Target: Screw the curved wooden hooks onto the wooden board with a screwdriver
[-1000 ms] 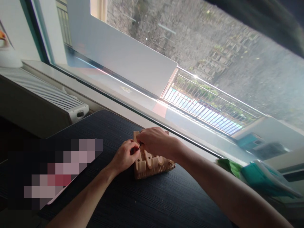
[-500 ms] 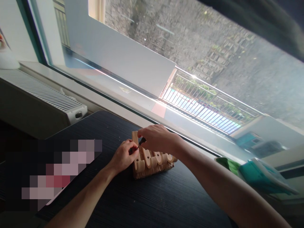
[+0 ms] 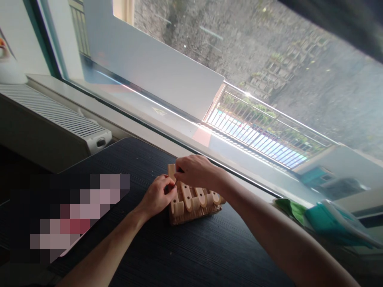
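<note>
A bamboo piece point(image 3: 188, 197) with several light, rounded slats, each with dark holes, sits on a brown textured base point(image 3: 191, 217) on the dark table. At its left end, an upright slat point(image 3: 171, 170) sticks up behind the fingers. My right hand point(image 3: 194, 169) arches over the piece and grips a small screwdriver with a dark handle, mostly hidden by the fingers; its thin shaft point(image 3: 175, 183) points down and left. My left hand point(image 3: 158, 193) is beside the left end, thumb and fingertips pinched near the shaft's tip. What they hold is too small to make out.
The black wood-grain table point(image 3: 155, 247) meets the window sill. A blurred-out pinkish flat thing point(image 3: 89, 203) lies at its left. A white radiator point(image 3: 60, 119) stands beyond. At the right are a green cloth-like thing point(image 3: 290, 210) and a teal thing point(image 3: 324, 221).
The view has shifted slightly. My right hand has turned a little around the screwdriver, covering more of its handle. My left hand keeps its pinch, and the bamboo piece stays in place.
</note>
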`<state>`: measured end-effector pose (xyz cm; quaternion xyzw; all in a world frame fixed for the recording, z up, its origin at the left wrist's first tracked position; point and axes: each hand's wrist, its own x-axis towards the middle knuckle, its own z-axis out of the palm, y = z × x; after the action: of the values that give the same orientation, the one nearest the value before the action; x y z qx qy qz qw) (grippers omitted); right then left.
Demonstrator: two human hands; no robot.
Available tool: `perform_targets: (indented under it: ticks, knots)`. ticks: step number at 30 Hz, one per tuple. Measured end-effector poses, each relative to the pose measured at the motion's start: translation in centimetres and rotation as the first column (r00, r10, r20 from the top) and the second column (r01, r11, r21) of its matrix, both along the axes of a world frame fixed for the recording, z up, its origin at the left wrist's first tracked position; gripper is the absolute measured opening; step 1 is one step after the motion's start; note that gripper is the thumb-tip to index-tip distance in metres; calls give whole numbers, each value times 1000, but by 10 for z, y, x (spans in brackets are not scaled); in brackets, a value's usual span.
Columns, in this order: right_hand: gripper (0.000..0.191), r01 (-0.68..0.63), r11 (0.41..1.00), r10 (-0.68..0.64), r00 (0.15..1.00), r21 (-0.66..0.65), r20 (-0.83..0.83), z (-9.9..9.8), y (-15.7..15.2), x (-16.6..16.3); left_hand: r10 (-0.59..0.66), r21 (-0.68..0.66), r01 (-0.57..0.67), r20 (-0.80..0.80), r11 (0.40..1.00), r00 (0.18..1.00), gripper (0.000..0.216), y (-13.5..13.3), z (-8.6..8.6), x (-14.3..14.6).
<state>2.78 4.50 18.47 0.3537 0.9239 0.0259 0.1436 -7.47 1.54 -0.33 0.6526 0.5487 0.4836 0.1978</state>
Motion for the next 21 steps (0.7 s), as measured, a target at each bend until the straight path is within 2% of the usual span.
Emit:
perform_targets:
  ticks: [4, 10, 13, 16, 21]
  knots:
    - [23, 7, 1000, -8, 999, 25, 38, 4, -4, -5, -3, 5, 3, -2, 1000, 1000, 7, -1, -1, 0]
    - [20, -88, 996, 89, 992, -11, 85, 19, -11, -5, -3, 10, 3, -3, 1000, 1000, 7, -1, 1, -1]
    - [15, -108, 992, 116, 984, -63, 137, 17, -14, -5, -1, 8, 1, 0, 1000, 1000, 8, 0, 1, -1]
    - [16, -74, 992, 89, 983, -99, 161, 9, -13, -4, 1, 7, -1, -4, 1000, 1000, 7, 0, 1, 0]
    - [19, -67, 987, 59, 997, -146, -58, -6, 5, 8, 6, 8, -6, -11, 1000, 1000, 8, 0, -1, -1]
